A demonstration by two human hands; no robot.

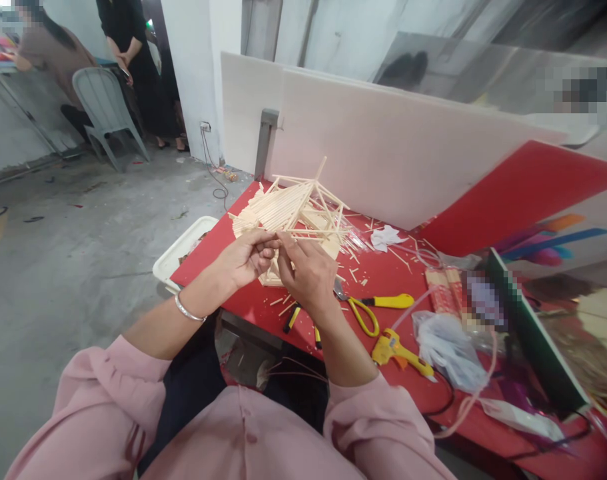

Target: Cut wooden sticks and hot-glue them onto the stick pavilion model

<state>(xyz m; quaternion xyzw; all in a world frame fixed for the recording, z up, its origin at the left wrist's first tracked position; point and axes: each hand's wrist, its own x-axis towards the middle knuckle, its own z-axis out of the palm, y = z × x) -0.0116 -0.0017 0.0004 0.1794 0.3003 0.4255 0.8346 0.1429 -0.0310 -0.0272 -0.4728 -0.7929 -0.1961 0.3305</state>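
A model built of thin wooden sticks (283, 205), with a sloped stick roof and an open frame, stands on the red table (203, 257). My left hand (250, 257) is in front of it, fingers curled and thumb and fingertip pinched together. My right hand (308, 270) meets it fingertip to fingertip, also pinched, over the near side of the model. Whatever lies between the fingertips is too small to make out. Beneath and beside my right hand are yellow-handled pliers (366, 317) and black-and-yellow tool handles (292, 319).
Right of my hands lie a yellow cutter (393, 301), a yellow glue gun (400, 353), a plastic bag (448, 350) and stick offcuts. A green-black board (533, 333) stands at the right. White panels (373, 147) lean behind. Two people are at the back left, near a chair (103, 103).
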